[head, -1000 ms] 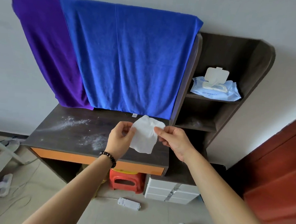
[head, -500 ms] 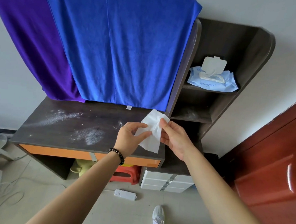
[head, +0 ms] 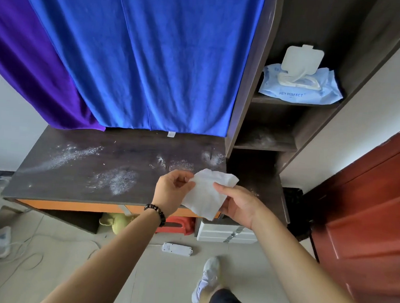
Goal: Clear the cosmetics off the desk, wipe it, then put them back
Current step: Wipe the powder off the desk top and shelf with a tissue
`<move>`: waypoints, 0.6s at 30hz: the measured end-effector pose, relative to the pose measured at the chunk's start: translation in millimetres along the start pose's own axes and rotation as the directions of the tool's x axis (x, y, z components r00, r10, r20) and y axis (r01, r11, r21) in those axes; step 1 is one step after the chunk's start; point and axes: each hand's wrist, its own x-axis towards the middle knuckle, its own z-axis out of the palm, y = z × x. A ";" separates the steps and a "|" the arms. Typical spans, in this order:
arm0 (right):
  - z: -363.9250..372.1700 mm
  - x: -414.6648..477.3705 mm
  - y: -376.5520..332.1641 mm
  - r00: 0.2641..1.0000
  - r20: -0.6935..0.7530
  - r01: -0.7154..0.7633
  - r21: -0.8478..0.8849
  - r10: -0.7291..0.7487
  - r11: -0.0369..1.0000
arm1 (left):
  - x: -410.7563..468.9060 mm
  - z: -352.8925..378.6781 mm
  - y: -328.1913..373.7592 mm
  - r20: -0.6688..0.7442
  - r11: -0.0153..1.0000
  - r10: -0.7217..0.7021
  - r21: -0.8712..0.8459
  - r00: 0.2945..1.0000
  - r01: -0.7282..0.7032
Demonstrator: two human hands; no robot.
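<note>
A white wet wipe [head: 206, 195] hangs between both hands above the front right part of the dark desk [head: 78, 185]. My left hand [head: 171, 192] pinches its left edge, and my right hand [head: 239, 205] grips its right side from below. White powder smears [head: 115, 179] lie across the desk top. No cosmetics are in view on the desk.
A blue pack of wipes [head: 300, 86] with its lid up sits on the upper shelf [head: 292, 102] at the right. Blue and purple towels [head: 153, 58] hang behind the desk. A red stool [head: 177, 225], white drawers [head: 221, 233] and a power strip [head: 176, 248] are on the floor; a red door [head: 367, 222] stands right.
The view has moved closer to the desk and dipped down. Both hands have sunk lower over the desk's front right part, still holding the wipe between them.
</note>
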 end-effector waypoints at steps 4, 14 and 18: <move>-18.8 35.8 -1.6 0.960 -0.280 0.006 0.115 0.027 0.993 | 23.6 2.1 -29.7 -0.026 0.969 -0.074 0.235 0.997 0.078; -47.0 124.8 70.8 0.612 -0.101 0.137 -0.963 -0.784 0.232 | 68.4 -9.0 -106.2 0.023 0.711 -0.213 0.690 0.977 0.139; -44.4 124.7 128.2 0.894 0.080 0.051 -0.996 -0.441 -0.077 | 75.9 -11.2 -128.3 0.084 0.593 -0.133 0.805 0.988 0.011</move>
